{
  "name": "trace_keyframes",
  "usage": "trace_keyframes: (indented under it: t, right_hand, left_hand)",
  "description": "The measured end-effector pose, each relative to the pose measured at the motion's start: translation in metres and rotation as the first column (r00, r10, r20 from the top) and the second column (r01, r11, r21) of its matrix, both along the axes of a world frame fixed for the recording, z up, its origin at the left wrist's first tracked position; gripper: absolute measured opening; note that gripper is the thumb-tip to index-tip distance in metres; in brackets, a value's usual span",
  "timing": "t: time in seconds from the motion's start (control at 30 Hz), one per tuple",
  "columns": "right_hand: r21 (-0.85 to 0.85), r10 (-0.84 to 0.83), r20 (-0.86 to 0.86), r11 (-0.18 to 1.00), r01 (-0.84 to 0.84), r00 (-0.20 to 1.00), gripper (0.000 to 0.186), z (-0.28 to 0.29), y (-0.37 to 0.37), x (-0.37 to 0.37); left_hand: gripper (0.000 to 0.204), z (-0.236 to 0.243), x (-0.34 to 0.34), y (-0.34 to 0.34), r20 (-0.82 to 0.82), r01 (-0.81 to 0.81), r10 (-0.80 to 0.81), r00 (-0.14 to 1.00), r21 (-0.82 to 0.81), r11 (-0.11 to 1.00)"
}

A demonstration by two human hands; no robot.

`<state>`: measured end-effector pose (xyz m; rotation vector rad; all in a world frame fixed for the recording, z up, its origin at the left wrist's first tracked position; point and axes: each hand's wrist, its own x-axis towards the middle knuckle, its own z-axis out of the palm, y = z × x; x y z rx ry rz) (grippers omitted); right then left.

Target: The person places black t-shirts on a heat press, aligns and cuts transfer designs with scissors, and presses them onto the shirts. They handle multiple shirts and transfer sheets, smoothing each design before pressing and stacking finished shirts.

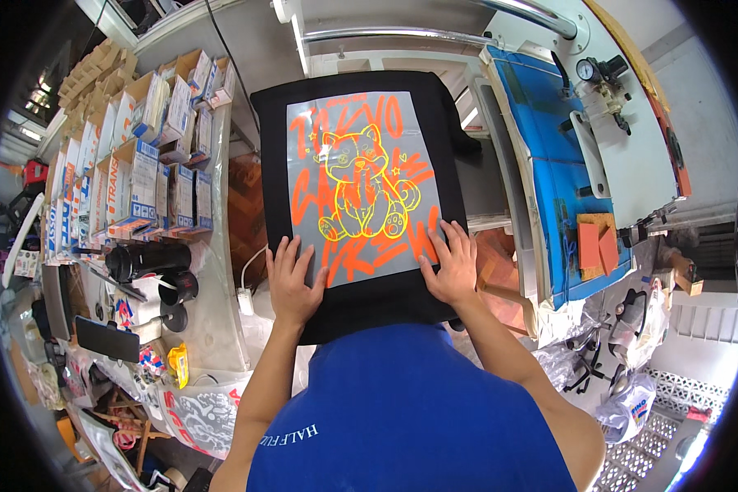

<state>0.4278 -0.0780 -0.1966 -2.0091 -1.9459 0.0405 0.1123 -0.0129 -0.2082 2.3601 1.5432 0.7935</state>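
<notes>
A black garment (377,307), seemingly a T-shirt, is spread flat over a board in front of me. On it lies a grey film sheet (362,184) printed with a yellow outlined cartoon animal over orange lettering. At the sheet's lower left corner rests my left hand (295,280), palm down with fingers spread. My right hand (453,264) lies in the same way at the lower right corner. Neither hand grips anything; the fingers touch the sheet's edges and the black fabric.
Cardboard file boxes (139,184) crowd the left table, with a black bottle (143,261) and a dark phone-like slab (107,338) nearer me. At right stands a blue padded panel (541,148) holding orange pads (597,246). A metal bar (402,34) crosses beyond the garment.
</notes>
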Motion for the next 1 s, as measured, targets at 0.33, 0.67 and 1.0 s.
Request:
trace_keyframes:
  t: [0.33,0.67,1.0]
  right_hand:
    - [-0.024,-0.015,0.003,1.000,0.015,1.000,0.056,0.000,0.000,0.000]
    - [-0.050,-0.030,-0.020,0.998,0.029,0.999,0.055,0.008,0.007,0.001]
    - [-0.108,-0.055,-0.042,0.993,0.050,0.998,0.052,0.003,0.012,0.004]
  left_hand:
    - [0.042,0.005,0.004,0.000,-0.011,-0.013,0.013,1.000,-0.005,1.000]
    - [0.014,0.053,0.059,0.244,0.135,0.204,-0.208,0.969,0.044,0.978]
    - [0.050,-0.038,0.167,0.513,-0.172,0.169,-0.354,0.919,-0.641,0.749]
